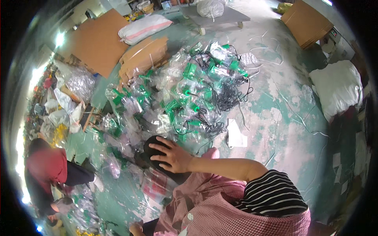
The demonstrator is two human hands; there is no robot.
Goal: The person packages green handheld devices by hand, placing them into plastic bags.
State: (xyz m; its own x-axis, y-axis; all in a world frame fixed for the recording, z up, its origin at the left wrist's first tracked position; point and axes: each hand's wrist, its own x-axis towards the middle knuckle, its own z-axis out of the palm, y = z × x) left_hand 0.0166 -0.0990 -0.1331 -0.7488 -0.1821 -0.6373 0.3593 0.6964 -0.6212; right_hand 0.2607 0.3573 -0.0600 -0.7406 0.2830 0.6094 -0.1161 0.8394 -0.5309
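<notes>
My right hand (171,155) lies with fingers spread on a black rounded shape (151,143), which could be my knee or a separate thing. It holds nothing. Just beyond it spreads a large heap of clear plastic packages (173,98) with green parts inside. Black cables (230,94) tangle along the heap's right side. My left hand (136,229) shows only partly at the lower edge, and its fingers are too hidden to read. Between the hands lies a clear bag with red and white contents (155,185).
Another person (47,165) in red and dark clothes bends over more packages at the left. Cardboard sheets (94,43), a white sack (145,28) and a grey flat trolley (220,16) stand behind the heap. A big white sack (338,88) sits at right; pale straps (285,100) litter the floor.
</notes>
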